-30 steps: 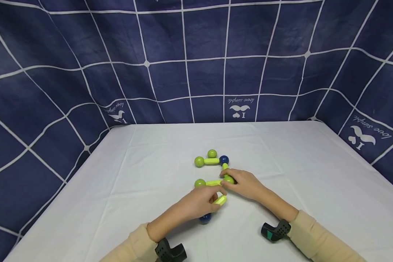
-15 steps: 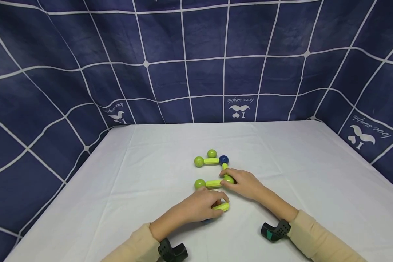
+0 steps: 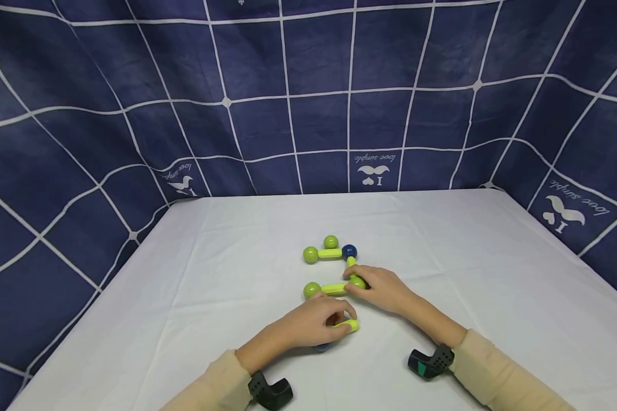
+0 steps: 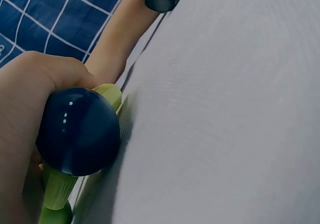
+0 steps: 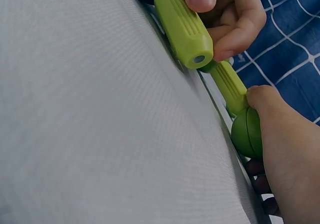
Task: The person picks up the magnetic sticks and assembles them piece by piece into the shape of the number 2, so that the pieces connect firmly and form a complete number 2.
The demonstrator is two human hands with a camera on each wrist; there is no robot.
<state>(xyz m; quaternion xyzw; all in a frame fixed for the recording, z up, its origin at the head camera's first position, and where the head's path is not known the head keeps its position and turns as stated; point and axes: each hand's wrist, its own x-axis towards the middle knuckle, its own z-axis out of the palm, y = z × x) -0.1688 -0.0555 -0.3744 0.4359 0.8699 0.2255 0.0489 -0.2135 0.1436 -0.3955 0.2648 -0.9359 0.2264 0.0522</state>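
Note:
My left hand (image 3: 308, 324) pinches a yellow-green magnetic rod (image 5: 185, 29) between thumb and fingers, low over the table. The rod's free end shows a metal disc in the right wrist view. At its other end is a dark blue ball (image 4: 80, 131), mostly covered by my hand in the head view. A second rod (image 4: 57, 189) runs from that ball towards a green ball (image 3: 312, 290). My right hand (image 3: 383, 287) grips the green ball (image 5: 247, 131) at the right corner, thumb near the rod (image 3: 334, 289) that joins both green balls.
Beyond the hands, a short rod (image 3: 330, 253) links a green ball (image 3: 311, 254) and a blue ball (image 3: 349, 252). Another green ball (image 3: 331, 242) sits just behind. White cloth covers the table (image 3: 236, 257); a blue gridded curtain (image 3: 319, 120) surrounds the back and sides.
My left hand has shifted slightly towards me and right with the rod, which now lies flatter. The near blue ball is more covered by the hand. My right hand stays in place.

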